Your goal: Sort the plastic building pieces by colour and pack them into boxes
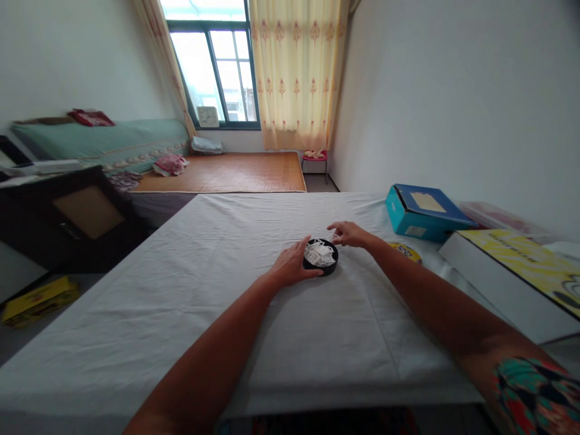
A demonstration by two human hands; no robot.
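A small round black dish point(330, 267) full of small white pieces point(319, 252) sits near the middle of a table under a white cloth point(217, 284). My left hand point(290, 264) rests against the dish's left side, fingers curled round its rim. My right hand point(348, 233) hovers at the dish's far right edge, fingertips pinched together over the white pieces; whether a piece is between them is too small to see.
A blue cardboard box point(421, 212) lies at the table's right, a yellow round lid point(406, 251) beside it, and a large white and yellow box point(521, 272) nearer. A dark cabinet point(67, 217) stands left; a bed with mat point(226, 172) lies beyond.
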